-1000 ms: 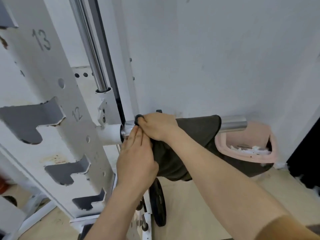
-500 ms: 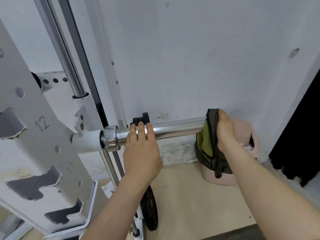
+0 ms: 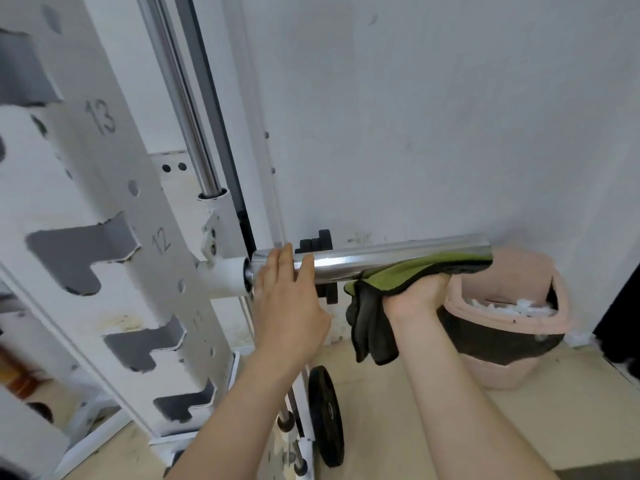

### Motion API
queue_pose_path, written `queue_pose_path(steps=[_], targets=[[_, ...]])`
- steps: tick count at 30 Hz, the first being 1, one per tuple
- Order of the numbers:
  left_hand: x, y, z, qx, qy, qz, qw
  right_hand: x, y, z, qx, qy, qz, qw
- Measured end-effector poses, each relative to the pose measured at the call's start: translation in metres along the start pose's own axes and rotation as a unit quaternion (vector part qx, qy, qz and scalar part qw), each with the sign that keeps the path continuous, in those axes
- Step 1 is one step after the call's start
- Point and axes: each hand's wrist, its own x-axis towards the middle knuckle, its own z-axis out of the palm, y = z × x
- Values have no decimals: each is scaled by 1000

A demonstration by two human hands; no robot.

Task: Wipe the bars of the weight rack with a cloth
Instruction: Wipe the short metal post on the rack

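Observation:
A chrome bar sleeve [image 3: 374, 261] sticks out horizontally from the white weight rack [image 3: 104, 216]. My left hand [image 3: 287, 299] grips the sleeve near its inner collar, fingers curled over the top. My right hand [image 3: 415, 296] is under the sleeve's outer half, holding a dark cloth with a green side [image 3: 398, 275] pressed against the underside of the bar. The rest of the cloth hangs below my wrist.
A pink bin [image 3: 509, 327] with white scraps stands on the floor under the bar's free end. A black weight plate [image 3: 325, 414] leans at the rack's foot. A vertical chrome guide rod [image 3: 183, 109] runs up beside the rack. The white wall is close behind.
My right hand has shifted from gripping over the bar's outer end to under it, spreading the cloth along the underside. My left hand stays on the inner end. The view has tilted.

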Motion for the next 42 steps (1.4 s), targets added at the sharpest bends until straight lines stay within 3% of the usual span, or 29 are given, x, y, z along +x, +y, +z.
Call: queue_pose_path(steps=[4,7,11,17,21,24,28,31,36,40,42], targets=[[7,-7,1,39,-5,-16,999,-25,-9,10,-4,-8,49,999],[11,-2,1,45,-4,-16,999,-59,37,17,-50,36,160,985],[8,-10,-15,-88,22,-39,995,-95,80,34,27,-21,273,961],[-12,-25,-13,-82,1,-35,996,-71,56,27,-24,-35,233,971],[-14,-23,-18,-29,-40,-23,999,-51,6,26,-22,4,146,989],[-16,-20,-18,-13,-53,-21,998,-43,-9,33,-102,66,89,989],[-16,-18,-17,-6,-57,-23,998,-51,22,50,-147,138,33,979],[-14,-18,-17,3,-63,-15,998,-71,72,54,-237,144,18,961],[-15,-30,-16,8,-75,7,997,-89,99,39,-359,35,49,932],[-27,-9,-21,-17,-122,-27,992,-97,81,17,-539,-122,102,827],[-41,0,-23,-109,-115,-18,987,-102,64,20,-563,-127,66,814]])
